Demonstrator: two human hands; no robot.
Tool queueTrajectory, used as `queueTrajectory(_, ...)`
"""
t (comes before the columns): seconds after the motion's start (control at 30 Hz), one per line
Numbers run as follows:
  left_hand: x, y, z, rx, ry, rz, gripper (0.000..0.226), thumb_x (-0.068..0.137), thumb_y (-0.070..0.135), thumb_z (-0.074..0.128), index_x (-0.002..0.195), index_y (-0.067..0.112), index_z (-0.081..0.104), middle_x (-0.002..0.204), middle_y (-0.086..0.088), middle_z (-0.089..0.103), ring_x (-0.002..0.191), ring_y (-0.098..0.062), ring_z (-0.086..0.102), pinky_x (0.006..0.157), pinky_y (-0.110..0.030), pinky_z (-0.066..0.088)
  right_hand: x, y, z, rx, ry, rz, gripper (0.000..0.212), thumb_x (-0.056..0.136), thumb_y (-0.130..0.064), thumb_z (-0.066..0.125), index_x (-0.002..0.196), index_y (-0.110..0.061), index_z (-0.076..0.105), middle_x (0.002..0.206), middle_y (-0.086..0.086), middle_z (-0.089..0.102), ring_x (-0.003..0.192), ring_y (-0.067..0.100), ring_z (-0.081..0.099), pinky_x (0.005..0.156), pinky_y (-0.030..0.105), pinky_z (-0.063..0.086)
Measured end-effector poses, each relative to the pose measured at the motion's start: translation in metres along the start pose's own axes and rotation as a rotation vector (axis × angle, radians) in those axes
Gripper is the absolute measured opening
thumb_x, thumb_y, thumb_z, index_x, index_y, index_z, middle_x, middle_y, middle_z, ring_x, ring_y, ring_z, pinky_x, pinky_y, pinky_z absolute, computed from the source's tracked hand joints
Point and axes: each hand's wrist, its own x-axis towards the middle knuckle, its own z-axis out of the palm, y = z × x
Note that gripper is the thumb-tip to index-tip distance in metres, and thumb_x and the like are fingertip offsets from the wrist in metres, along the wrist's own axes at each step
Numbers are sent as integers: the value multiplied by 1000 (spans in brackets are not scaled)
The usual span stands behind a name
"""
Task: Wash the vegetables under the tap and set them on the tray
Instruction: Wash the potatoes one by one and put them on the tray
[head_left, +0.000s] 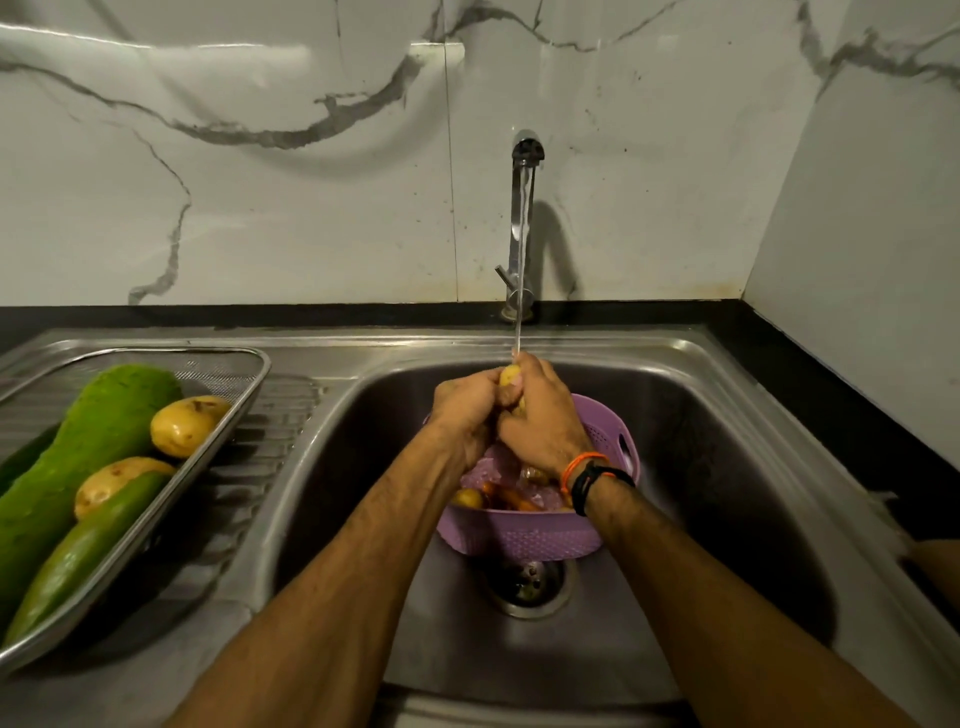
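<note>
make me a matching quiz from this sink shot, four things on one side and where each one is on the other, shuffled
Things:
1. yellow potato being washed
2. long green gourd
3. purple plastic perforated basket
4. orange carrot

Places:
A. standing in the steel sink basin
B. lying in the metal mesh tray on the drainboard
C. gripped between the left hand and right hand under the tap stream
D. lying inside the basket

Pairs: 1-C, 2-B, 3-A, 4-D
</note>
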Motion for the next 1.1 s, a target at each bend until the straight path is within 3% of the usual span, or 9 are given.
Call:
queueTrajectory(0.1, 4, -2, -2, -5, 118, 20, 21, 82, -6, 64, 99, 2, 74, 95, -17, 73, 91, -27, 70, 75, -37, 60, -4, -1, 5, 18, -23, -22, 78, 85, 2, 59, 153, -14, 24, 156, 6, 28, 140, 24, 35, 112, 31, 32)
queueTrajectory(0.23, 4, 0, -6, -27, 28, -26, 24, 94, 7, 61, 116, 3, 69, 104, -13, 70, 95, -24, 67, 69, -33, 58, -1, 1, 2, 52, 47, -9, 63, 88, -2, 59, 147, -12, 36, 148, 7, 40, 136, 24, 39, 109, 26, 32)
queueTrajectory(0.37, 4, 1, -10, -143, 17, -145, 27, 98, 17, 53, 118, 2, 63, 114, -17, 64, 100, -27, 61, 72, -34, 53, 0, 2, -2, 189, 74, 69, 60, 94, -23, 61, 148, -22, 35, 146, 4, 44, 131, 22, 44, 111, 42, 38)
queueTrajectory(0.5, 5, -1, -6, -12, 98, -62, 22, 91, 10, 63, 111, 4, 68, 102, -14, 70, 87, -23, 66, 57, -30, 57, -2, 0, -6, 127, 9, 68, 66, 89, -13, 62, 147, -20, 34, 143, 5, 43, 129, 24, 45, 106, 36, 40)
queueTrajectory(0.6, 4, -2, -5, 68, 145, -2, 15, 88, 14, 70, 102, 12, 73, 92, -9, 72, 88, -21, 68, 74, -36, 59, -4, 2, -2, -2, -42, -9, 77, 79, -1, 60, 149, -13, 29, 149, 7, 35, 133, 26, 40, 108, 33, 37)
queueTrajectory(0.7, -2, -1, -4, 13, 18, -38, 20, 94, 14, 61, 112, 11, 71, 95, -11, 70, 96, -24, 65, 90, -42, 56, -3, 1, -1, 42, -21, 12, 74, 84, 1, 54, 151, -16, 28, 149, 7, 35, 132, 26, 41, 105, 33, 38)
queueTrajectory(0.93, -6, -2, 2, -108, -105, 53, 22, 98, 2, 52, 104, 13, 70, 110, -13, 71, 105, -24, 66, 82, -32, 55, -3, 0, -3, 57, -78, 62, 80, 95, -5, 49, 157, -16, 0, 163, 6, 10, 147, 25, 19, 116, 33, 20)
queueTrajectory(1.0, -8, -2, 3, -99, -70, 72, 22, 96, 1, 55, 110, 7, 70, 106, -12, 72, 101, -23, 67, 79, -31, 56, -2, -1, -1, 53, -56, 40, 79, 91, 0, 50, 156, -15, 9, 163, 6, 13, 148, 24, 19, 118, 34, 19)
queueTrajectory(1.1, -7, -2, 3, -100, 34, 92, 21, 93, -2, 57, 92, 10, 74, 88, -8, 72, 86, -18, 68, 71, -28, 57, -2, 1, 8, 53, 35, 1, 58, 86, 2, 54, 140, -13, 43, 143, 9, 47, 130, 26, 47, 109, 44, 42)
